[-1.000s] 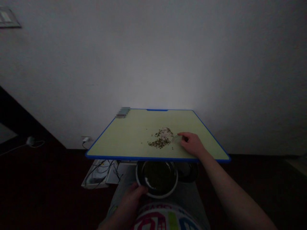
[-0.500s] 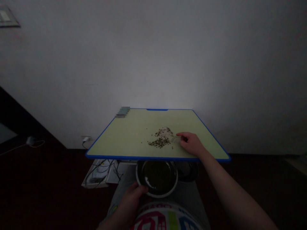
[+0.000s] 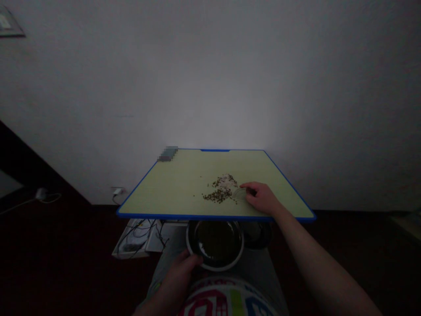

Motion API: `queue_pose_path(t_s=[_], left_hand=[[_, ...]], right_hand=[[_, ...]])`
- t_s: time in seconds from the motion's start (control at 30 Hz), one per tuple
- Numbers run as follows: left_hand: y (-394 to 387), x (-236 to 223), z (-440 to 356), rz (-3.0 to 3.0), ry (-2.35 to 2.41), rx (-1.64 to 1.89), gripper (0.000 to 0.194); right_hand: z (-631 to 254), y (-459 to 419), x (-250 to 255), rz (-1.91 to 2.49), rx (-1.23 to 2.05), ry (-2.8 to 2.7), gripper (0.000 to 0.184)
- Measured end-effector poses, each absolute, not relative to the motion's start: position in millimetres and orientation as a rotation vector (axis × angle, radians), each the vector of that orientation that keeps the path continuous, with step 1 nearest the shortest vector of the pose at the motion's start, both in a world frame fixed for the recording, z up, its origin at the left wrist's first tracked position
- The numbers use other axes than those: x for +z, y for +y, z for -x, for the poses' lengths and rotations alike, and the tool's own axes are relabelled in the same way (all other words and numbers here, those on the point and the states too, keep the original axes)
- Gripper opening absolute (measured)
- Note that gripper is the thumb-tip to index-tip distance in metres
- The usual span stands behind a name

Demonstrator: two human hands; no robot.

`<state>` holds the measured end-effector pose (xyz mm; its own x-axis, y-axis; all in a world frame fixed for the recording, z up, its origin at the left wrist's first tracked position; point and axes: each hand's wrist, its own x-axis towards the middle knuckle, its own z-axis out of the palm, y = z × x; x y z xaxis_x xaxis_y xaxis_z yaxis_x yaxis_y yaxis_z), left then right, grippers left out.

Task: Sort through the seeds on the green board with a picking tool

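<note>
A pale green board with a blue rim [image 3: 171, 193] stands in front of me, and a small heap of dark seeds mixed with pale grains [image 3: 221, 189] lies on it. My right hand [image 3: 261, 198] rests on the board just right of the heap, fingers curled on a small clear round dish [image 3: 239, 193]. Below the board's near edge, my left hand [image 3: 179, 272] grips the rim of a round metal bowl [image 3: 215, 244] of dark contents on my lap.
A second dark bowl [image 3: 258, 235] sits partly hidden under the board's near edge. A small grey object [image 3: 167, 153] lies at the board's far left corner. Cables and white boxes [image 3: 138, 239] lie on the dark floor to the left, and a plain wall stands behind.
My right hand has slid the clear dish slightly left, closer to the heap. The left hand and the bowl have not moved.
</note>
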<state>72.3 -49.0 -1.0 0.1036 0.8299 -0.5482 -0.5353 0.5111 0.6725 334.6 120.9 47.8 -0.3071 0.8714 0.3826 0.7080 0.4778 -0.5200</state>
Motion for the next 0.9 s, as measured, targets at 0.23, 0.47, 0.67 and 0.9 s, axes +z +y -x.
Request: queue_pose_path(t_s=[0.23, 0.47, 0.67, 0.9], left_hand=[[-47.7, -6.0, -69.8, -0.384, 1.072, 1.018, 0.016], [-47.2, -10.4, -68.7, -0.419, 1.100, 1.016, 0.019], [-47.8, -7.7, -69.0, -0.398, 1.073, 1.007, 0.018], [-47.3, -6.2, -70.6, -0.352, 1.050, 1.019, 0.020]], right_hand=[[-336.0, 124.6, 41.9, 1.304, 0.321, -2.094, 0.044], [-334.7, 123.7, 44.4, 1.261, 0.310, -2.141, 0.045], [-332.9, 120.7, 48.2, 1.238, 0.338, -2.181, 0.045], [-333.8, 120.9, 46.6, 1.202, 0.356, -2.225, 0.046]])
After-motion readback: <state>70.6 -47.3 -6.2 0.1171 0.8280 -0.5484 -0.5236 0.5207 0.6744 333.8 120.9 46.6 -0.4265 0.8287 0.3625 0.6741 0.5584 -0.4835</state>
